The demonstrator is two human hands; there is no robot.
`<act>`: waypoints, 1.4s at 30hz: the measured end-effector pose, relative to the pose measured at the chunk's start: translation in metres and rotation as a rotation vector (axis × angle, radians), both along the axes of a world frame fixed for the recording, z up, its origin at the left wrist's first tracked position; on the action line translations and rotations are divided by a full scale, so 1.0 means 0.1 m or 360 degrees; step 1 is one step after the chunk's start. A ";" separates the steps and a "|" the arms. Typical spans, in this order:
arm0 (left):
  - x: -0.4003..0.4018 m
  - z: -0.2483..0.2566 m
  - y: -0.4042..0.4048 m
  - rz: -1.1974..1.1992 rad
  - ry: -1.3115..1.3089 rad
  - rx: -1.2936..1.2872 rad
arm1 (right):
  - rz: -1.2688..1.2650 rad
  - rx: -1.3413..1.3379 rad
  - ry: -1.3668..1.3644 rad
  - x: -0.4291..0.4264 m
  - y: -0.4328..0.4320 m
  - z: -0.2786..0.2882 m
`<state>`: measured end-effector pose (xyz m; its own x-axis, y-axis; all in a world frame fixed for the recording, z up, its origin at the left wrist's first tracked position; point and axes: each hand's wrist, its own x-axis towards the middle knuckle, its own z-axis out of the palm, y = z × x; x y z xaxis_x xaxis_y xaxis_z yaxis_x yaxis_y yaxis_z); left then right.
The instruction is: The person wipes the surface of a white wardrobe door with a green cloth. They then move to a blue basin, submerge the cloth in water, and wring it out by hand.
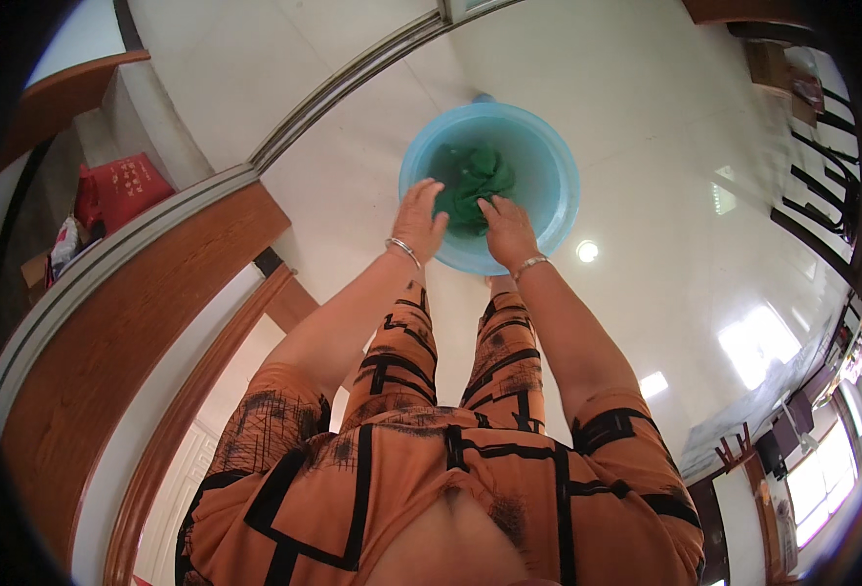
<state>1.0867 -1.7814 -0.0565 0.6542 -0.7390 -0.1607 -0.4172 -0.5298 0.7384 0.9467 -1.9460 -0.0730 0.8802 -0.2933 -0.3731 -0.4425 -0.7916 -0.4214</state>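
Note:
A light blue plastic basin (564,176) stands on the floor in front of my feet. In it lies a bunched dark green cloth (483,176), apparently wet, in what looks like cloudy water. My left hand (420,217) is over the basin's near left rim, fingers apart and holding nothing, beside the cloth. At the cloth's near edge is my right hand (508,228). Its fingertips meet the fabric in the picture, but whether they pinch it cannot be told. Each wrist wears a metal bangle.
A sliding-door track (350,84) crosses the glossy tiled floor (643,168) beyond the basin. At left, a red bag (124,192) lies behind a wood-faced ledge (145,286). Black chair legs (819,190) and a cardboard box (768,66) are at the far right.

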 end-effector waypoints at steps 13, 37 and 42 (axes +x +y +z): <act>-0.21 -0.30 -0.65 0.1460 0.2433 0.0197 | -0.1008 0.1722 0.0155 0.26 -0.27 0.83; -0.31 -0.37 -1.03 -0.0326 0.0298 0.1087 | -0.2151 0.1700 0.0091 -0.20 -0.27 0.54; -0.23 -0.56 -0.99 -0.0280 0.0574 0.0581 | -0.2429 0.1984 0.0170 -0.08 -0.20 0.37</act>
